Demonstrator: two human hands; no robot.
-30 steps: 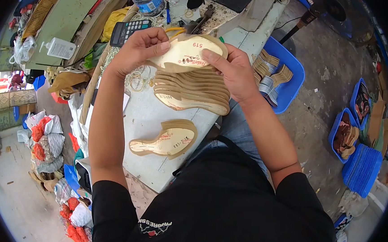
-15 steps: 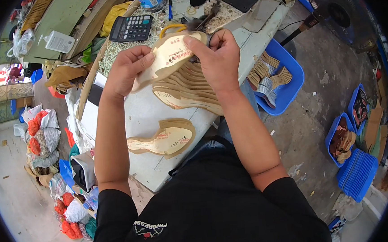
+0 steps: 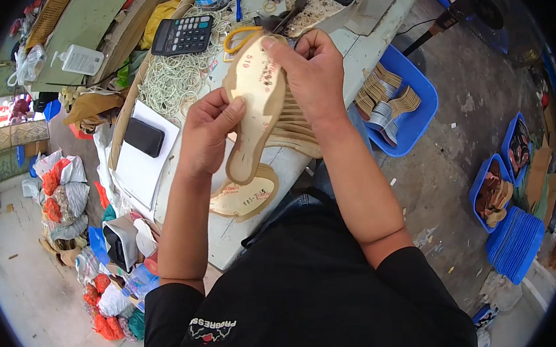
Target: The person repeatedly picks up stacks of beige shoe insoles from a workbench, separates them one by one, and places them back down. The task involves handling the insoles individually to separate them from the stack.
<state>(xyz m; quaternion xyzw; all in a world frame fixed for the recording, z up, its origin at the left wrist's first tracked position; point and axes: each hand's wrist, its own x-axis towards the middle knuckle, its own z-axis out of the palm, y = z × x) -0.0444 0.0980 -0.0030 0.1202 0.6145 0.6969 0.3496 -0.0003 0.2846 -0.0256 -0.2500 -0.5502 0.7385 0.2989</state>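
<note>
Both of my hands hold a pale cream shoe insole (image 3: 255, 78) with red print above the worktable. My left hand (image 3: 210, 130) pinches its left edge near the middle, thumb on top. My right hand (image 3: 313, 74) grips the upper end, its thumb pressed on the face. The narrower end hangs down toward me. Whether there is one insole or several in the grip, I cannot tell. Behind it, partly hidden, a fanned row of insoles (image 3: 295, 130) lies on the table. Nearer me sits a small pile of insoles (image 3: 246, 200), partly covered by the held one.
A calculator (image 3: 183, 35), tangled pale rubber bands (image 3: 165, 84), a phone (image 3: 144, 137) on white paper and a yellow-handled tool (image 3: 239, 39) are on the table. Right of it stand a blue bin (image 3: 420, 109) of sole pieces and a fan (image 3: 483, 20). Bagged bundles (image 3: 63, 195) lie left.
The held insole has swung from a sideways slant to nearly upright, its narrow end now pointing toward me. My left hand has shifted right and nearer; my right hand has barely moved.
</note>
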